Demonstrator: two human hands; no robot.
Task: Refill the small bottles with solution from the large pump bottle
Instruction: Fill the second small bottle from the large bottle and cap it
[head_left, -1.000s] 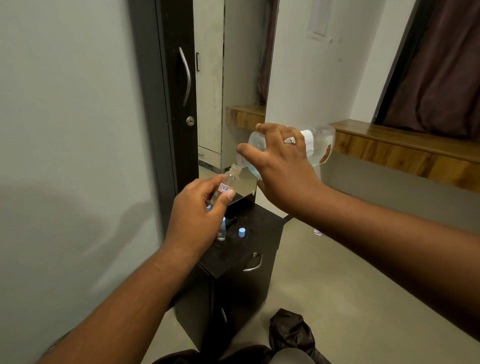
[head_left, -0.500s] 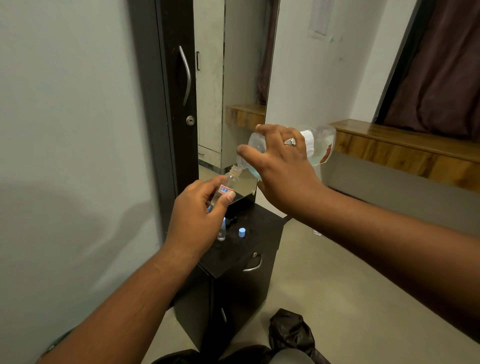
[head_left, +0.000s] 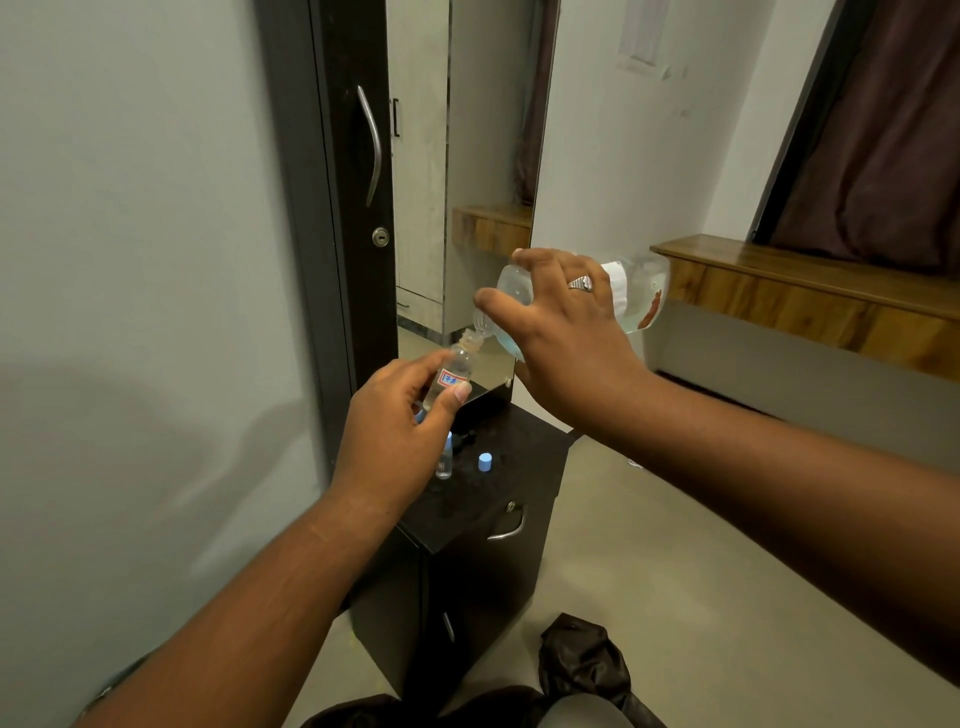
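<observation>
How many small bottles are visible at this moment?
2. One small bottle is gripped in the left hand under the large bottle; another stands on the black cabinet. More may be hidden behind the hand.

I count one large bottle (head_left: 636, 293) and two small bottles: one (head_left: 453, 375) held up, one (head_left: 444, 464) standing on the worktop (head_left: 524, 447). One loose blue cap (head_left: 484, 461) sits at three o'clock of that standing bottle.
</observation>
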